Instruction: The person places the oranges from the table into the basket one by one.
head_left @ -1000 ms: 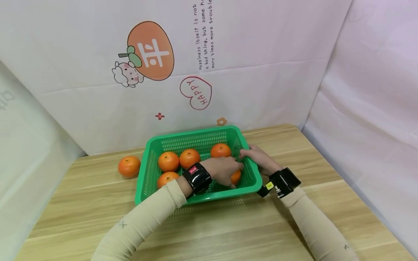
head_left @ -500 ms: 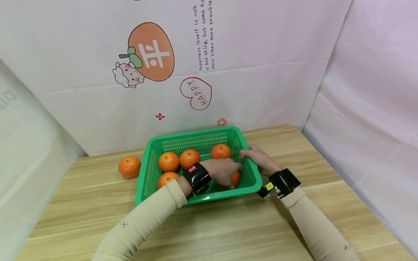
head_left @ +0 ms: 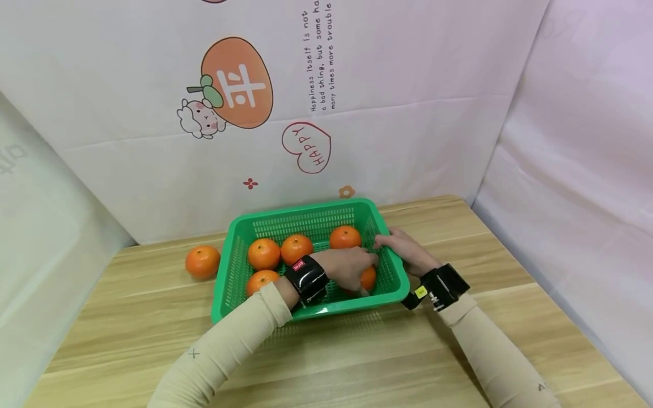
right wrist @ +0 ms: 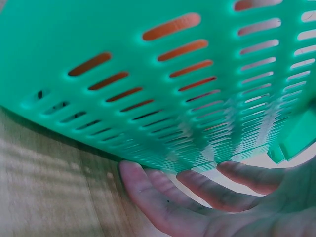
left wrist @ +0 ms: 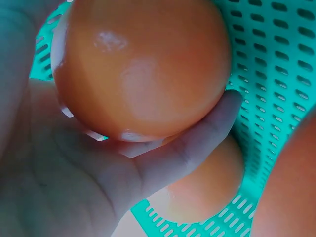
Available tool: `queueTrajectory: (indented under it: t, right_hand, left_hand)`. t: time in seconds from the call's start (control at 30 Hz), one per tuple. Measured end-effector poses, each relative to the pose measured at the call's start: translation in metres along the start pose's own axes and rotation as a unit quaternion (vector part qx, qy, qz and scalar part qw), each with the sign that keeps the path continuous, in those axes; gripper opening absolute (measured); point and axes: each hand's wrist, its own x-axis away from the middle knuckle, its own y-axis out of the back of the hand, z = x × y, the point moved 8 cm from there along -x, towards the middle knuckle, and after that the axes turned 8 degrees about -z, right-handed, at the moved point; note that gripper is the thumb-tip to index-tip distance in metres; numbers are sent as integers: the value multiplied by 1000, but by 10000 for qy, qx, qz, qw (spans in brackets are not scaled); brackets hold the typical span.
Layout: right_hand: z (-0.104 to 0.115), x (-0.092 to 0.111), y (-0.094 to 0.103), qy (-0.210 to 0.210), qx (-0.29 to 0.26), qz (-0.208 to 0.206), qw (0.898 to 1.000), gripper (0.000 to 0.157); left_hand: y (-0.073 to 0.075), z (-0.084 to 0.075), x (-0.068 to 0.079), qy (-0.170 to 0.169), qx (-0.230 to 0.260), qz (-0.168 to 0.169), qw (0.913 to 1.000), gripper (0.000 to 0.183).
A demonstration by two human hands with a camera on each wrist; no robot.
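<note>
A green plastic basket point(head_left: 316, 309) with slotted walls stands on the wooden table, several mandarins inside it. My left hand point(head_left: 352, 269) reaches in at the right end and holds a mandarin point(head_left: 368, 279). In the left wrist view its thumb and a finger curve round that mandarin point(left wrist: 143, 69), with another mandarin point(left wrist: 205, 185) just below. On the basket's right rim, my right hand point(head_left: 408, 249) grips with the thumb over the edge. The right wrist view has its fingers point(right wrist: 148, 192) against the outside of the wall, low down.
One mandarin point(head_left: 202, 262) lies on the table point(head_left: 127, 317), outside the basket at its left. Inside are a back-right mandarin point(head_left: 345, 237) and several at the left. A printed white cloth point(head_left: 408, 85) hangs close behind the basket.
</note>
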Motion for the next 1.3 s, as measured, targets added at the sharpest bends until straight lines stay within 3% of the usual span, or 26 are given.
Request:
queueTrajectory:
  t: [0.57,0.9,1.07,1.3]
  right_hand:
    - [-1,1,-1,93,7,84,9999,60]
    - [0,2,2,178,112,12,9998,51]
    - [0,3,2,192,88,17,9998,46]
    - [-2,3,2,130,102,56,9998,55]
  left_hand:
    - [9,-1,14,-143,353,-473,9982,68]
    - [26,3,27,-61,705,-738,9948,68]
    - [35,8,34,-200,908,-992,9907,65]
    - [54,15,48,-227,603,-1462,9872,50]
